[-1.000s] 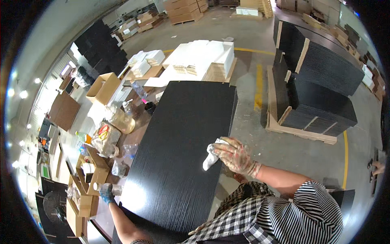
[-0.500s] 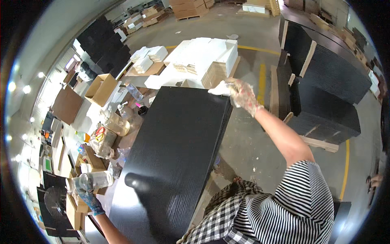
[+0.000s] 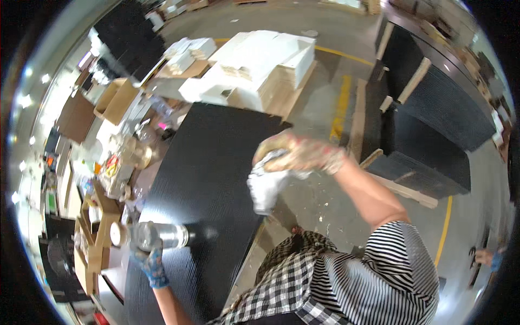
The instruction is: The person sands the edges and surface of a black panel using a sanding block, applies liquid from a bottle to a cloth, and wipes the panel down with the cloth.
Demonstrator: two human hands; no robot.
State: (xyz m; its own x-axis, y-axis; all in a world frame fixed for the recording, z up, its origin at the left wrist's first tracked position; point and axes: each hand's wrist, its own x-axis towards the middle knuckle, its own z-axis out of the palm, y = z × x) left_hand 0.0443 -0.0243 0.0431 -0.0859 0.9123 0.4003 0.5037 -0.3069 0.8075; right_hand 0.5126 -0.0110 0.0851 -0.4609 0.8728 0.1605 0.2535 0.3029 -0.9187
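My right hand (image 3: 300,154), in a pale patterned glove, grips a crumpled white cloth (image 3: 266,189) that hangs down over the right edge of a black wood-grain panel (image 3: 211,157). That panel is the top one of a stack. On the left, my left hand (image 3: 149,264), in a blue patterned glove, holds a clear plastic bottle (image 3: 172,236) lying sideways above the panel's near left part. A round whitish end (image 3: 120,234) shows at the bottle's left; whether it is a cap I cannot tell. Both hands are slightly blurred.
Bottles (image 3: 135,151) and an open carton (image 3: 103,216) crowd the bench left of the panel. White boards (image 3: 260,54) are stacked beyond it. Black panel stacks (image 3: 433,135) stand on the right. Another person's hand (image 3: 490,259) shows at the far right.
My right hand has moved with the cloth from the panel's far right corner back toward me. My left hand has brought the bottle to the right, over the panel. The view has shifted.
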